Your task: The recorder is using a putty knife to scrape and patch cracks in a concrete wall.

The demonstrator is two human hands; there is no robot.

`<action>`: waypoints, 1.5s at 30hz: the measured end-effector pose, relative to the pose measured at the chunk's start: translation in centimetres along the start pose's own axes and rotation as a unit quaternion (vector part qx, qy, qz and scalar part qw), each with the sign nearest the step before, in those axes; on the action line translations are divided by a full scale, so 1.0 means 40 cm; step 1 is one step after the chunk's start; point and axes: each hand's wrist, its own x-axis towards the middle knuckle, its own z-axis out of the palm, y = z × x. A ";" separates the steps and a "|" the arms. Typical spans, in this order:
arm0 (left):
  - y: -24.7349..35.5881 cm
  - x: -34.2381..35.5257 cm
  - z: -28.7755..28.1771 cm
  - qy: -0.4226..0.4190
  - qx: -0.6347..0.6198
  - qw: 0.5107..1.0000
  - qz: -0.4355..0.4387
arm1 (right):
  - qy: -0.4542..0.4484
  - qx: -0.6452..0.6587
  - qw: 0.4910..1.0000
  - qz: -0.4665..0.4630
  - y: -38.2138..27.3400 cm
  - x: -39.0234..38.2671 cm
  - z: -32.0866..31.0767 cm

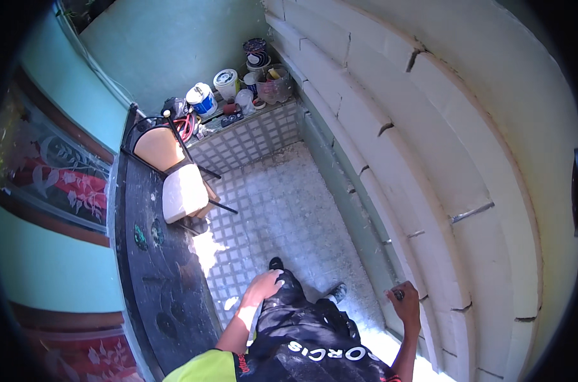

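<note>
My left hand (265,285) rests on the thigh of my dark trousers (287,299), its fingers loosely spread and apparently holding nothing. My right hand (405,304) is off to my right, beside the pale stepped blocks along the wall, with its fingers closed round a small dark object (399,295) that is too small to name. My dark shoes show on the tiled floor (263,216) below me.
A chair (184,192) stands at left against a long dark board or bench (139,267). Paint tubs (201,102), bags and containers crowd the tiled ledge (247,134) at the back. Long stepped white block courses (467,254) line the right side. Windows (53,165) are at left.
</note>
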 end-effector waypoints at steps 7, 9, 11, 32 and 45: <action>-0.263 -0.059 -0.144 0.014 -0.069 0.993 -0.095 | -0.050 0.223 0.961 0.156 -0.101 0.101 0.251; -0.314 -0.068 -0.208 0.033 -0.098 0.990 -0.098 | -0.038 0.254 0.947 0.194 -0.153 0.117 0.312; -0.381 -0.064 -0.255 0.069 -0.099 0.985 -0.122 | 0.025 0.399 0.882 0.248 -0.168 0.144 0.390; -0.127 0.676 -0.605 0.085 -0.517 0.849 0.069 | -0.105 0.436 0.849 0.279 -0.481 0.898 0.488; -0.229 1.365 -0.673 -0.158 -0.231 0.946 0.162 | 0.306 0.183 0.933 -0.044 -0.691 1.340 0.424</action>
